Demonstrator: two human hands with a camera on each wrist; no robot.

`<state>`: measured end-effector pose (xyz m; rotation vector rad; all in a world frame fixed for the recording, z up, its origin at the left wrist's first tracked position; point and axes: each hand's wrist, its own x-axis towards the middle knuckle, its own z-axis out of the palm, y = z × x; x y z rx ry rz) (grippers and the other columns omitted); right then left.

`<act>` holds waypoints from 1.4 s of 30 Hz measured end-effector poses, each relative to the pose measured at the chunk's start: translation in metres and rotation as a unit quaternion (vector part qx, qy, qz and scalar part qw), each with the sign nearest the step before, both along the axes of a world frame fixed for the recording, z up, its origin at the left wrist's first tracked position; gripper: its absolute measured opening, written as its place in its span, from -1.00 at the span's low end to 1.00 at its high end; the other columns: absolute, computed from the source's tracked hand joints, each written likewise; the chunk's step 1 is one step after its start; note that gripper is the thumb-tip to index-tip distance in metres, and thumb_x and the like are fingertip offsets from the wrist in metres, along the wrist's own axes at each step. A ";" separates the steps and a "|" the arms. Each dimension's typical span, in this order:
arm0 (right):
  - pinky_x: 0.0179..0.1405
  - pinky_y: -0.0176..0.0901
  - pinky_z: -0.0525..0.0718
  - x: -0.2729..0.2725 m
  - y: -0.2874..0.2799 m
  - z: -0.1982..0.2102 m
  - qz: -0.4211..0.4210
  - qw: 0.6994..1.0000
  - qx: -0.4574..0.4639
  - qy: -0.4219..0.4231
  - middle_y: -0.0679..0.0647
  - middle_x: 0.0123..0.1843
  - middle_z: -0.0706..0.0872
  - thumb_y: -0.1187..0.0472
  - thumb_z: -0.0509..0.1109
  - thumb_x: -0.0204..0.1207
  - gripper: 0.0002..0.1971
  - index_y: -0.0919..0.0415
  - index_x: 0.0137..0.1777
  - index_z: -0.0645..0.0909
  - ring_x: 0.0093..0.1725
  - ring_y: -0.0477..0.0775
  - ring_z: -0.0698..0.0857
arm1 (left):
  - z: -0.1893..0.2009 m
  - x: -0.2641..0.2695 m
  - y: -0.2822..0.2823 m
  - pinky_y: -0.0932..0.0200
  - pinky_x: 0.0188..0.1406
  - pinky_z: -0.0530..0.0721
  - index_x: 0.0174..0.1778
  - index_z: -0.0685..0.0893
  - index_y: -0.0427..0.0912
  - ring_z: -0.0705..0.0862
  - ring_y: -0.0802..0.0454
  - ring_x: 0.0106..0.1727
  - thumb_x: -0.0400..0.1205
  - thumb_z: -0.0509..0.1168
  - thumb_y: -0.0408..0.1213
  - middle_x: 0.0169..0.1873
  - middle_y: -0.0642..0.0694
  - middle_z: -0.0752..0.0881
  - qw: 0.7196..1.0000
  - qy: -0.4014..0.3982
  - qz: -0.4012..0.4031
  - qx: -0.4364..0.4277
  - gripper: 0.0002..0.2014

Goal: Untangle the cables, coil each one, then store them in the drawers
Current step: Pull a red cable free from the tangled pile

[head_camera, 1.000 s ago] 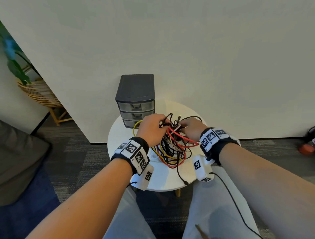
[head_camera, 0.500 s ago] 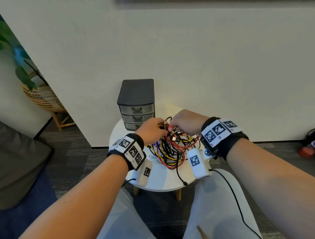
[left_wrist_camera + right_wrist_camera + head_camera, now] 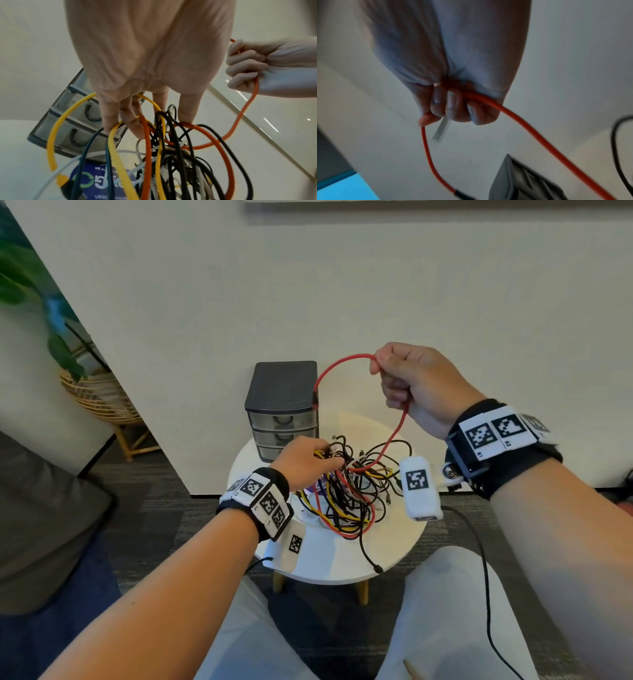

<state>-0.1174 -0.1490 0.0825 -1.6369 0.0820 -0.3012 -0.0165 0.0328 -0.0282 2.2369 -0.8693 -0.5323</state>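
Red cable (image 3: 394, 436); yellow, black, possibly white tangle (image 3: 346, 494).

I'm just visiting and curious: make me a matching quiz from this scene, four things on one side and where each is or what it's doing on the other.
Things:
1. red cable
2. left hand
3. drawer unit
4. right hand

States:
A. stands at the back of the round table
B. raised, fist closed on a cable
C. one end lifted clear of the tangle
D. fingers in the cable pile

Pairs: 1-C, 2-D, 3-A, 4-B
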 end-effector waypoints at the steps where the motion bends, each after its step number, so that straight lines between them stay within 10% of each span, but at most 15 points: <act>1: -0.36 -0.15 0.25 -0.001 0.000 0.003 0.000 1.000 0.000 -0.004 -0.08 -0.48 0.32 0.20 0.20 0.80 -0.71 0.18 -0.14 0.64 -0.43 -0.01 0.27 | -0.001 0.000 0.000 0.05 -0.11 0.68 0.11 0.79 -0.13 0.71 -0.04 -0.19 0.72 0.36 -0.01 -0.09 -0.13 0.79 1.000 0.001 0.006 -0.001 -0.73; 9: -0.33 -0.06 0.50 -0.019 -0.012 0.027 -0.029 0.996 -0.053 0.058 0.06 -0.46 0.42 -0.11 0.19 0.76 -0.52 0.15 -0.31 0.59 -0.49 0.09 0.42 | 0.003 0.006 0.008 0.06 0.32 0.63 0.50 0.65 -0.12 0.70 -0.03 0.27 0.81 0.20 -0.22 0.34 -0.08 0.72 0.999 0.029 0.024 -0.004 -0.65; 15: 0.24 0.30 0.61 -0.035 -0.027 0.009 -0.048 0.975 -0.141 0.165 0.13 -0.68 0.32 -0.22 -0.04 0.80 -0.21 0.37 -0.43 0.61 -0.52 0.28 0.66 | 0.002 0.013 0.025 0.44 -0.04 0.55 0.55 0.57 -0.03 0.65 0.12 0.28 0.70 0.38 -0.39 0.35 0.07 0.64 0.998 0.051 0.021 -0.044 -0.53; 19: 0.23 0.26 0.64 -0.037 -0.032 -0.019 -0.015 0.923 -0.262 0.281 0.09 -0.66 0.42 0.01 0.05 0.84 -0.53 0.28 0.10 0.73 -0.46 0.33 0.78 | 0.000 0.013 0.026 0.44 -0.04 0.48 0.52 0.59 -0.02 0.63 0.15 0.25 0.68 0.41 -0.39 0.28 0.14 0.62 0.997 0.033 0.038 -0.057 -0.52; 21: 0.07 0.20 0.74 -0.039 -0.032 -0.030 -0.017 0.909 -0.280 0.309 0.12 -0.56 0.59 0.21 0.12 0.81 -0.77 0.08 0.35 0.54 -0.37 0.30 0.83 | -0.001 0.013 0.026 0.39 0.01 0.47 0.51 0.60 -0.02 0.58 0.18 0.26 0.67 0.43 -0.37 0.29 0.13 0.63 0.997 0.026 0.043 -0.057 -0.53; 24: -0.02 0.12 0.75 -0.038 -0.021 -0.046 -0.023 0.890 -0.325 0.320 0.20 -0.16 0.77 0.36 0.17 0.74 -0.56 -0.17 0.47 0.36 -0.23 0.17 0.87 | -0.003 0.013 0.023 0.34 0.06 0.53 0.47 0.63 -0.05 0.63 0.14 0.25 0.67 0.44 -0.34 0.34 0.04 0.67 0.996 0.031 0.053 -0.062 -0.57; 28: 0.31 0.16 0.59 -0.024 -0.008 -0.079 -0.032 0.797 -0.515 0.314 0.14 0.57 0.32 0.19 0.31 0.67 -0.41 -0.25 0.61 0.24 0.44 0.23 0.51 | -0.002 0.011 0.013 0.56 -0.29 0.56 0.40 0.69 -0.10 0.72 0.23 0.03 0.68 0.42 -0.32 0.25 -0.01 0.72 0.995 0.022 0.071 -0.062 -0.66; 33: 0.46 0.42 0.11 -0.022 0.010 -0.078 -0.159 0.691 -0.698 0.100 0.08 0.61 0.30 0.27 0.42 0.42 -0.33 -0.19 0.51 0.37 0.62 0.27 0.16 | 0.003 0.009 0.006 0.54 -0.31 0.49 0.35 0.72 -0.09 0.67 0.29 -0.04 0.67 0.43 -0.32 0.18 0.01 0.74 0.995 -0.016 0.079 -0.051 -0.68; 35: 0.40 0.29 0.21 -0.022 0.013 -0.072 -0.153 0.718 -0.679 0.022 0.02 0.39 0.51 0.22 0.40 0.50 -0.51 -0.13 0.41 0.47 0.45 0.18 0.39 | 0.002 0.008 0.007 0.49 -0.26 0.42 0.32 0.70 -0.05 0.63 0.19 0.04 0.64 0.45 -0.34 0.15 0.03 0.68 0.994 -0.035 0.086 -0.053 -0.68; 38: 0.04 0.00 0.53 -0.021 0.012 -0.073 -0.010 0.834 -0.541 0.106 -0.08 -0.09 0.67 0.17 0.29 0.69 -0.86 -0.01 0.18 0.60 -0.06 0.04 0.64 | 0.001 0.008 0.006 0.39 -0.17 0.40 0.18 0.67 0.02 0.58 0.10 0.13 0.61 0.47 -0.37 0.13 0.02 0.62 0.993 -0.055 0.087 -0.051 -0.72; 42: 0.01 -0.01 0.68 -0.019 0.004 -0.100 0.063 0.762 -0.571 0.299 0.08 0.11 0.70 0.21 0.22 0.73 -0.77 0.08 0.22 0.69 0.05 0.19 0.71 | 0.000 0.009 0.003 0.46 -0.22 0.39 0.12 0.65 0.07 0.58 0.10 0.20 0.61 0.45 -0.44 0.25 -0.03 0.62 0.993 -0.041 0.094 -0.054 -0.69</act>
